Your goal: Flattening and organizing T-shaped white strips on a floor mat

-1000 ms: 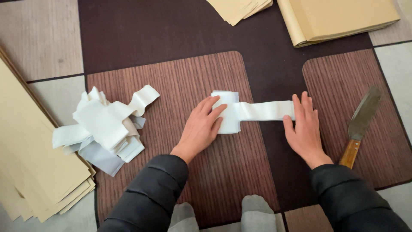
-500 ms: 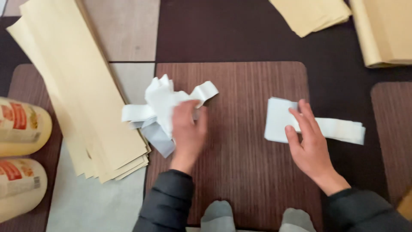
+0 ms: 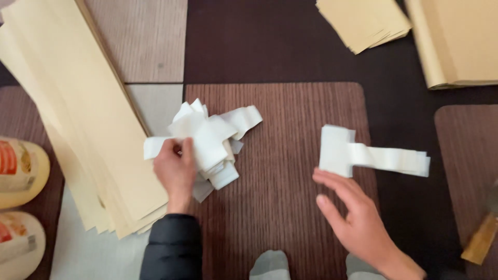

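At the far left edge two rounded yellow containers (image 3: 18, 173) with red-and-white labels lie partly out of frame, and beside them a long fanned stack of tan paper sheets (image 3: 78, 119) runs diagonally down the floor. The left hand (image 3: 175, 171) rests at the right edge of that stack, its grip closed on the loose pile of folded white strips (image 3: 207, 142), fingers curled over one strip at the pile's left side. The pile sits half on the pale floor tile and half on the left border of the brown ribbed mat (image 3: 282, 197). To handle this well, it seems best to pinch a single strip by its free end and lift it straight up, so that the others, which overlap it loosely, do not drag along or unfold. The middle of the mat lies bare between the hands and gives the widest room for moving. Farther right, the right hand (image 3: 358, 220) hovers with its grip open, fingers spread and holding nothing, just below a flat folded white strip (image 3: 371, 155) that straddles the mat's right edge onto the dark floor. Whether the fingertips touch it cannot be told. Above, at the top right, lie a smaller stack of tan sheets (image 3: 363, 23) and a thick tan bundle (image 3: 456, 41). At the right edge a second mat (image 3: 467, 150) carries a wooden handle (image 3: 481, 239), close to the right forearm's sweep.
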